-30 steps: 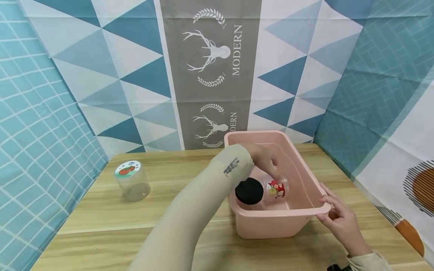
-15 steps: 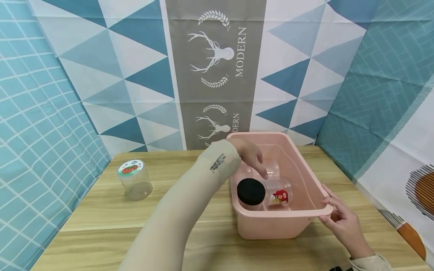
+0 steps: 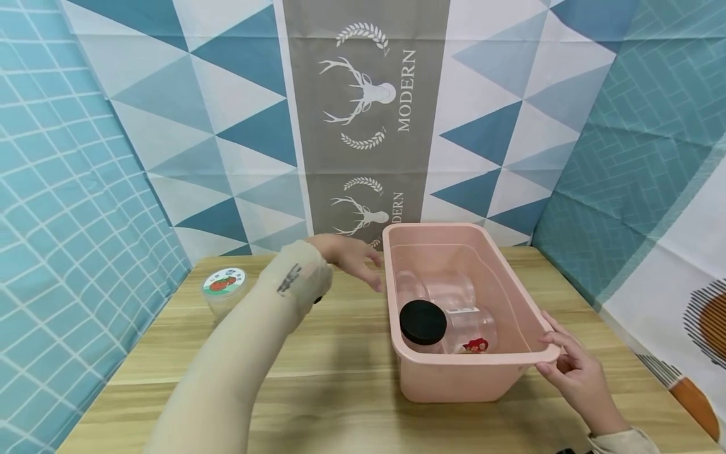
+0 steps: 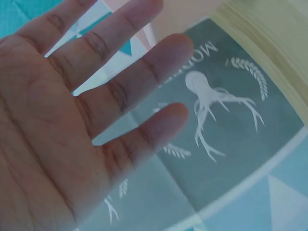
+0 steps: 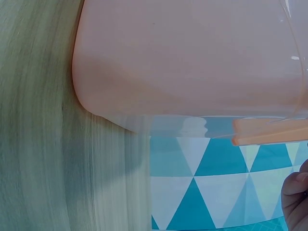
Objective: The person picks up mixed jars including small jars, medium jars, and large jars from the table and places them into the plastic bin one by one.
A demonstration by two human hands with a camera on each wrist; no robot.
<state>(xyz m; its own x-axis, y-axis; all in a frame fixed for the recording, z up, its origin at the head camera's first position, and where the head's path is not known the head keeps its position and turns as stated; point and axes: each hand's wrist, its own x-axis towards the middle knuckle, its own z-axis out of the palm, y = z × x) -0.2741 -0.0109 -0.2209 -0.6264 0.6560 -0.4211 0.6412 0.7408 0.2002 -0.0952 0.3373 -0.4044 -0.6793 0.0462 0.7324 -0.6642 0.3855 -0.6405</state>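
My left hand (image 3: 353, 257) hovers just left of the pink plastic tub (image 3: 439, 377), fingers spread and holding nothing; its bare palm (image 4: 53, 125) shows in the left wrist view. At the tub's near right corner, my right hand (image 3: 577, 372) grips the rim between fingers and thumb. Inside the tub lie several clear plastic jars: one with a black lid (image 3: 422, 322), a clear jar with a red label (image 3: 475, 328), and another clear jar (image 3: 454, 291) behind. A clear jar with a green-and-white picture lid (image 3: 224, 282) stands at left, partly hidden by my left forearm.
The wooden table (image 3: 340, 403) carries the tub on its right half. A patterned cloth wall (image 3: 244, 145) rises behind the table's back edge. Tile-print cloth (image 3: 62, 208) borders the left side, and more cloth (image 3: 635, 189) hangs at the right.
My left hand has come up out of the tub and moved left, past its rim. The red-labelled jar has rolled slightly, its label turning downward. My right hand stays on the rim.
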